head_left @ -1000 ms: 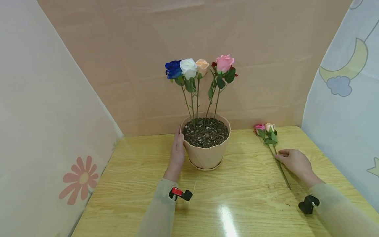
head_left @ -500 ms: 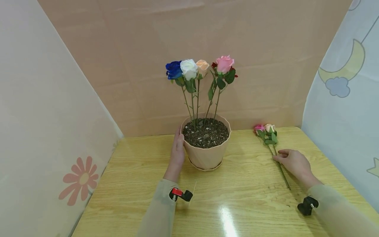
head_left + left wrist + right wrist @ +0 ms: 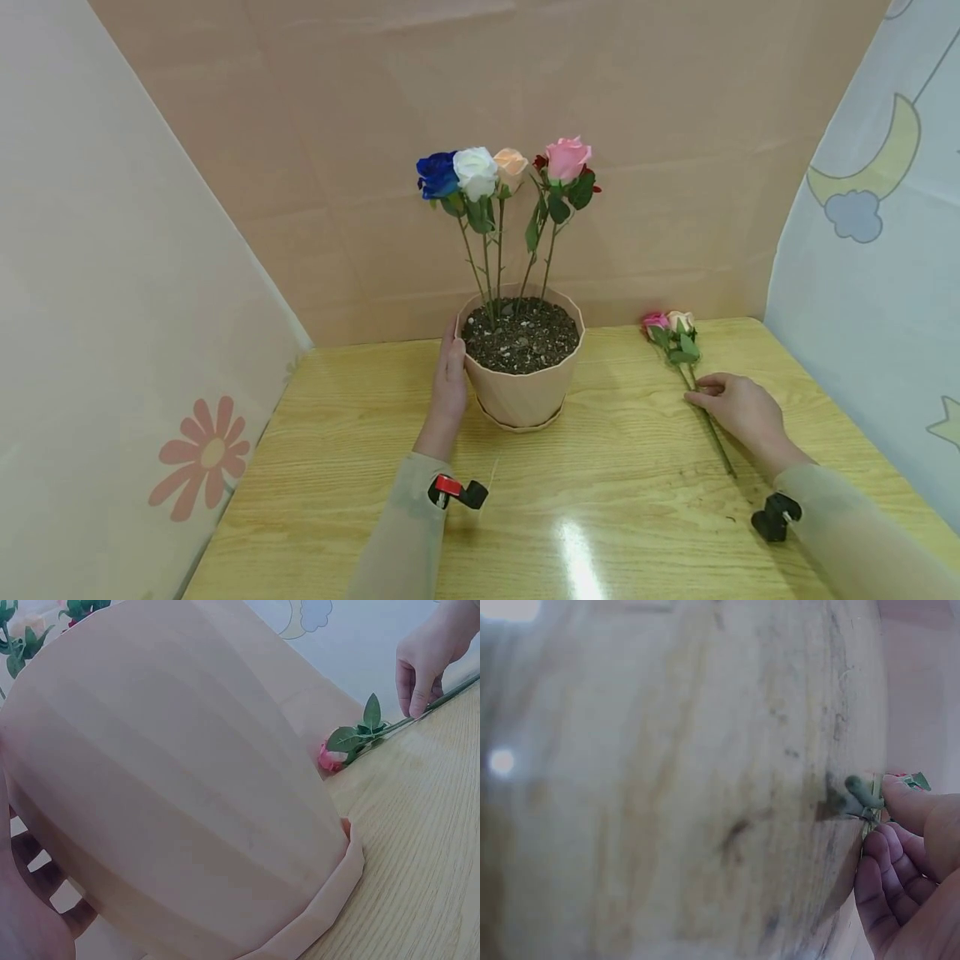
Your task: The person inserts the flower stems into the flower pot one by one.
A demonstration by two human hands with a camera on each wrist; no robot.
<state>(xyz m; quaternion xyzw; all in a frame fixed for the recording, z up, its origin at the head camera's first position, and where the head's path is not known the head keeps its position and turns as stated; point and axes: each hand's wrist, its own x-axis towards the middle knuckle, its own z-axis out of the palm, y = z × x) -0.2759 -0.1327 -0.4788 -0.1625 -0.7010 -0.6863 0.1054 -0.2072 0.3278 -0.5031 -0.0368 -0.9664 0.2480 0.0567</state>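
My left hand (image 3: 448, 387) rests against the left side of a beige flowerpot (image 3: 522, 398), its fingers lying along the wall; some fingertips are hidden behind the pot. Upright in the soil (image 3: 525, 346) stand a blue rose (image 3: 437, 175), a white rose (image 3: 476, 173), a peach rose (image 3: 510, 167), a pink rose (image 3: 567, 159) and a partly hidden dark red one. On the right, a magenta rose (image 3: 655, 322) and a cream rose (image 3: 680, 322) lie on the table. My right hand (image 3: 742, 408) pinches at their stems (image 3: 875, 787) between thumb and fingers; whether one or both are held, I cannot tell.
The pot sits in a beige saucer (image 3: 517, 428) on a wooden table (image 3: 360, 417). A peach cloth (image 3: 360, 208) hangs behind, with printed white cloths on both sides. Dark specks mark the table near the right wrist.
My right hand has shifted slightly left along the stems, and the two lying roses have moved a little left with it. My left hand stays at the pot.
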